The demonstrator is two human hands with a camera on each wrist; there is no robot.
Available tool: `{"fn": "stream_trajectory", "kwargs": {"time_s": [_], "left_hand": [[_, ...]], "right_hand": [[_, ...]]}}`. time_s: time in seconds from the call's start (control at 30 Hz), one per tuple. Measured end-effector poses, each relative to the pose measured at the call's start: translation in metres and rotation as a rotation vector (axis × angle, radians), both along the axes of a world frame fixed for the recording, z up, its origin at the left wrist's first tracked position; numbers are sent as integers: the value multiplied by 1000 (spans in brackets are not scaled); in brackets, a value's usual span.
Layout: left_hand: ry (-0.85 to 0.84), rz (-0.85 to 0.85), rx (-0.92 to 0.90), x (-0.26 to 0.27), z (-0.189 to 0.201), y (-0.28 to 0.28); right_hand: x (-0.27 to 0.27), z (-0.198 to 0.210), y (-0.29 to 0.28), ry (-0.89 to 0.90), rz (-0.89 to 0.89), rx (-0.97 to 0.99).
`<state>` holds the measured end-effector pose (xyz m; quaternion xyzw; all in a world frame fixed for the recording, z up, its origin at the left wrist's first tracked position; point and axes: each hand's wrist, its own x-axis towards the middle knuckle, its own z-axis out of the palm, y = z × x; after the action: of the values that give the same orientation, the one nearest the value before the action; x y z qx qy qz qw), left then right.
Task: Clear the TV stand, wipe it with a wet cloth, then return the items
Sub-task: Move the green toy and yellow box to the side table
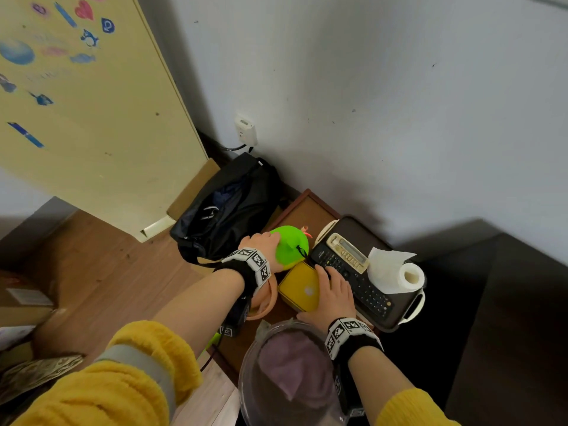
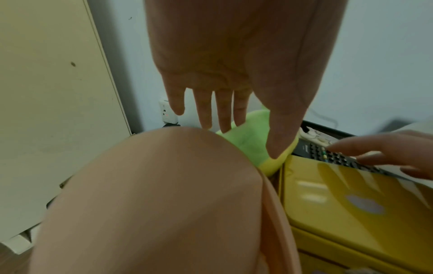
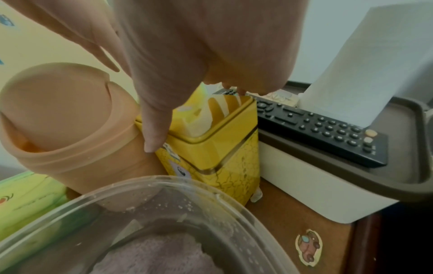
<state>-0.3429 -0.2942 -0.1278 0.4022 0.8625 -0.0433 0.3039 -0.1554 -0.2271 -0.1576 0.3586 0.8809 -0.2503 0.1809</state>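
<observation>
On the brown TV stand [image 1: 307,210] lies a green plush toy [image 1: 292,241]; my left hand [image 1: 266,242] rests on it with straight fingers, the thumb touching its yellow-edged side [image 2: 279,159]. My right hand [image 1: 333,290] spans the lid of a yellow tin [image 1: 298,287], thumb [image 3: 152,142] down its left corner and fingertips curled over the far edge. A glass bowl [image 1: 255,364] holding a purple cloth [image 1: 292,364] stands in front of the tin. A peach swing-lid bin [image 3: 58,111] is left of the tin.
A cream box with a brown lid [image 3: 410,166] carries a black remote [image 1: 350,278], a beige remote [image 1: 347,250] and a paper towel roll [image 1: 396,273]. A black bag [image 1: 227,210] and a cream cabinet [image 1: 92,103] stand left of the stand. Wall behind.
</observation>
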Motion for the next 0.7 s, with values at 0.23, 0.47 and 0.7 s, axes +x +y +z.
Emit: {"fn": "stream_trajectory", "kwargs": {"time_s": [0.23, 0.47, 0.7], "left_hand": [[12, 26, -60, 6, 9, -5], [-20, 95, -52, 17, 39, -10], [-24, 140, 27, 45, 74, -27]], "right_hand": [[7, 11, 4, 15, -47, -51], [6, 38, 7, 49, 14, -6], [20, 68, 6, 131, 111, 84]]}}
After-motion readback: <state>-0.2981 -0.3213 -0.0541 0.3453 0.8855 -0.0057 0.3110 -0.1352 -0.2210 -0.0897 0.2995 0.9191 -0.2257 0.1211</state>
